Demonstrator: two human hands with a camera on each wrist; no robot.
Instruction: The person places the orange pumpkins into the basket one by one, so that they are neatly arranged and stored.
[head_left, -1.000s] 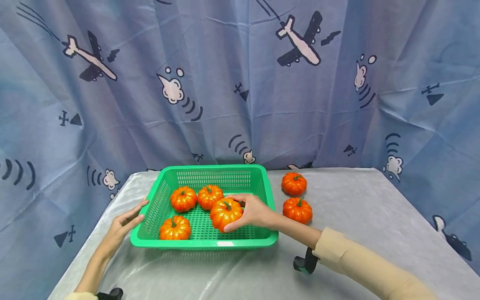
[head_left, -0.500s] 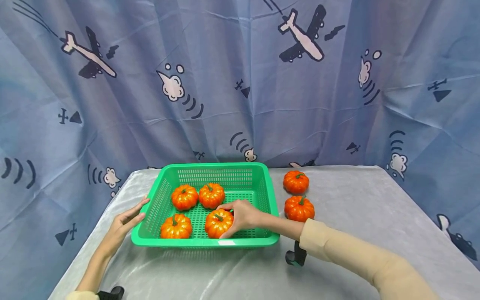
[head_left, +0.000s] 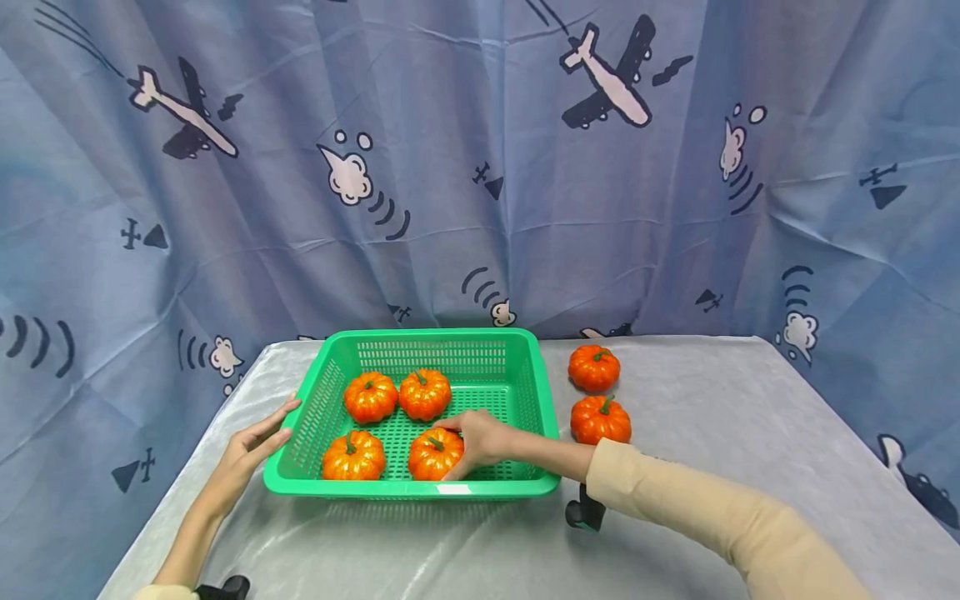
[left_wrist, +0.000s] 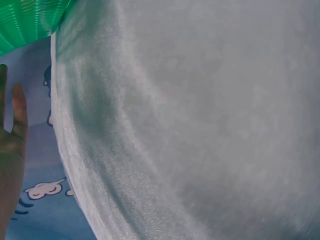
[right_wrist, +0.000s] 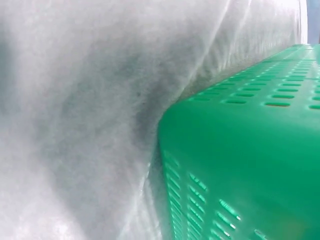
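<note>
My right hand [head_left: 483,439] reaches over the right side of a green plastic basket [head_left: 487,333] and grips a small orange pumpkin [head_left: 435,455] low in its front part, thumb on the near side and fingers behind. Three more pumpkins lie in the basket: one at the front left [head_left: 353,457], one at the back left [head_left: 371,397] and one beside it [head_left: 425,394]. At the basket's left rim, my left hand [head_left: 251,446] rests with fingers extended against the edge. The right wrist view shows only the basket's slotted outer corner [right_wrist: 240,140] and cloth; the right hand is out of it.
Two pumpkins sit on the grey cloth-covered table [head_left: 697,400] right of the basket, one at the back [head_left: 594,368] and one nearer [head_left: 600,420], close to the right forearm. A blue curtain [head_left: 420,167] with printed planes hangs behind the table.
The right hand has lowered the gripped pumpkin from above the basket's middle to its front part, slightly left. The left hand has stayed at the rim.
</note>
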